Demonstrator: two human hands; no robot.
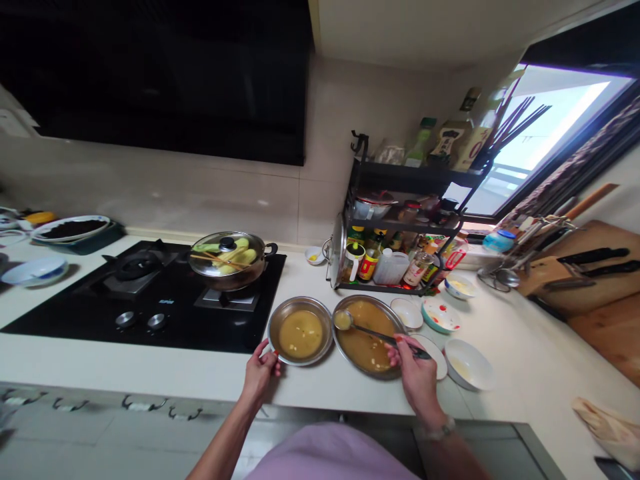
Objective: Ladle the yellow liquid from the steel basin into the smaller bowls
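My left hand (pixel 260 371) grips the near rim of a round metal dish (pixel 278 319) that holds yellow-brown liquid with pale bits. My right hand (pixel 413 371) is closed round the handle of a metal spoon (pixel 367 329). The spoon's bowl, filled with yellow liquid, sits at the far left edge of a second metal dish (pixel 350 352) of the same brown liquid. Both dishes stand side by side on the white counter (pixel 150 370), just right of the hob.
A black gas hob (pixel 150 300) carries a lidded pot (pixel 227 260) with chopsticks inside. A spice rack (pixel 400 233) stands behind the dishes. Small bowls (pixel 467 363) and a patterned saucer (pixel 440 315) lie to the right. Knives and a wooden board (pixel 595 267) are at far right.
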